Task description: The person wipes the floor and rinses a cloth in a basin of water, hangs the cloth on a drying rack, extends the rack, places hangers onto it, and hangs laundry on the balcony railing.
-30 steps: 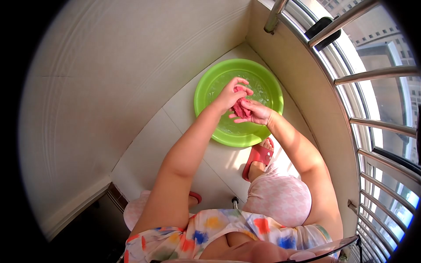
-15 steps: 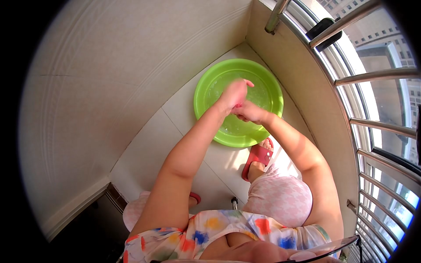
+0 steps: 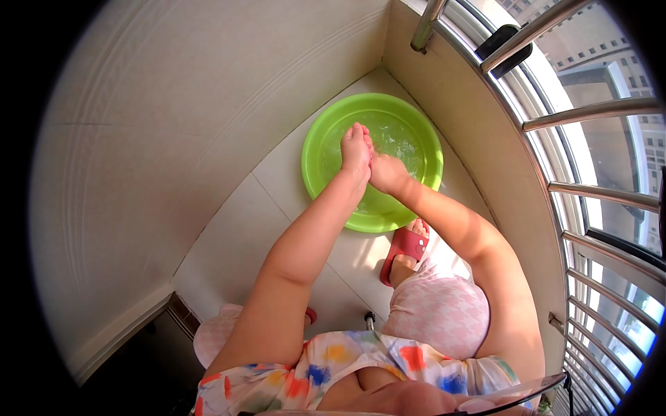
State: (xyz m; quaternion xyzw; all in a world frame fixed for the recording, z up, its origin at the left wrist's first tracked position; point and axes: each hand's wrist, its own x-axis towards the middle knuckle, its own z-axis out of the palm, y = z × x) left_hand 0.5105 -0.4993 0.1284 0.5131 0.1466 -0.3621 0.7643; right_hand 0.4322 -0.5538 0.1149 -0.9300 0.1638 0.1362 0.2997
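Note:
A round light-green basin [image 3: 320,196] stands on the floor with water and a few bubbles in it. Above it, my left hand [image 3: 356,148] is closed, its fingers curled together. My right hand [image 3: 390,174] is also closed and presses against the left hand's inner side. What lies between the two hands, if anything, is hidden; only a pinkish-red edge shows where they meet.
Close below the basin is my foot in a red slipper [image 3: 406,253]. A tiled wall [image 3: 187,125] rises on the left, and a low wall [image 3: 472,132] with metal window bars [image 3: 596,114] on the right. A short metal fitting [image 3: 370,320] stands near my body.
My left hand has shifted slightly left and turned, its extended finger now drawn in. My right hand has moved up a little against it. The water's surface looks more rippled.

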